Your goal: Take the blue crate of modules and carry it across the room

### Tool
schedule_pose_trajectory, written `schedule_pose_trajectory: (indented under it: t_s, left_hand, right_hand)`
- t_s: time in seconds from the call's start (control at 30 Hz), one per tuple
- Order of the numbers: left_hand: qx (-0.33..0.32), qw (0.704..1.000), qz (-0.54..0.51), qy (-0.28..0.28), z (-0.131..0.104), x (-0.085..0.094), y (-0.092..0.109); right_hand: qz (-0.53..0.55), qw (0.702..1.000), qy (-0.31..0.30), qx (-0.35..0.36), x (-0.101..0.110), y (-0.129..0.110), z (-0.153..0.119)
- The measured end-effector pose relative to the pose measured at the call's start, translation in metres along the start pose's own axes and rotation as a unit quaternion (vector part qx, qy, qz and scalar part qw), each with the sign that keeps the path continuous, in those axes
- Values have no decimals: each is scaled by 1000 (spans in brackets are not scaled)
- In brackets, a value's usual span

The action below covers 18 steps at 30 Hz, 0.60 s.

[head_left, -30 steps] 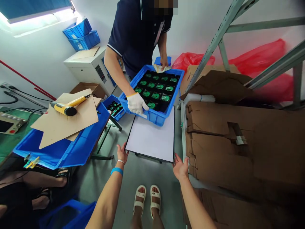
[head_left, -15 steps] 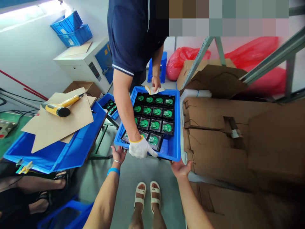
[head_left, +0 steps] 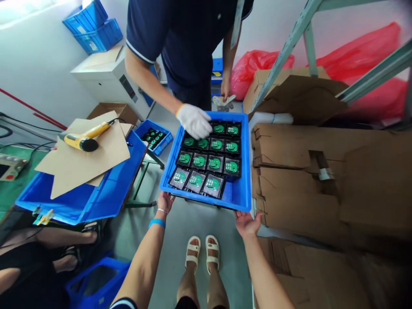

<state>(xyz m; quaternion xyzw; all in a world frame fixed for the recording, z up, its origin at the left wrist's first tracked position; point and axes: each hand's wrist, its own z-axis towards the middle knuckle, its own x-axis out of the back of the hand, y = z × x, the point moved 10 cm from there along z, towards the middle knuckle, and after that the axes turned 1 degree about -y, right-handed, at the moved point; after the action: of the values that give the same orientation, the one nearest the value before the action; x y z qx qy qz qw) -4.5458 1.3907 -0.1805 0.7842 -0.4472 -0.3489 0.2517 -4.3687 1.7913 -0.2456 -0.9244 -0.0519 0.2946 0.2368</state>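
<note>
Two bare hands meet the near edge of the blue crate (head_left: 240, 195) in the head view: the left hand (head_left: 165, 201) at its near left corner, the right hand (head_left: 246, 223) under its near right corner. Left fingers curl up against the crate's rim, holding it; the right hand lies palm up with fingers spread wide beneath the corner, and whether it truly bears weight I cannot tell. Inside the crate lie rows of black trays with green circuit boards (head_left: 206, 163), filling all but its near right corner. At the crate's far left, a co-worker's white-gloved hand (head_left: 194, 121) rests over the boards. Right of the crate stands a stack of flattened cardboard (head_left: 322, 171); left of it, a larger blue bin (head_left: 96, 197) carries cardboard sheets and a yellow heat gun (head_left: 84, 140). With only the corners gripped, I judge the crate could tip toward the person's sandalled feet (head_left: 202, 253), and loose trays would slide and spill.
</note>
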Motion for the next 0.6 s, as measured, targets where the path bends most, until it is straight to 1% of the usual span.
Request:
schedule_pose_trajectory:
  t_s: [0.1, 0.2, 0.43, 0.6]
  left_hand:
    - [-11, 1000, 8, 17, 1, 5, 0]
    - [-38, 999, 20, 22, 1, 9, -1]
    - [-78, 995, 50, 21, 2, 19, -7]
    - [-132, 989, 68, -3, -1, 21, -2]
  right_hand:
    - [-35, 999, 2, 22, 8, -1, 2]
    - [-81, 996, -2, 36, 10, 1, 4]
    - [-179, 981, -26, 65, 0, 0, -2]
    - [-218, 972, -34, 80, -7, -3, -8]
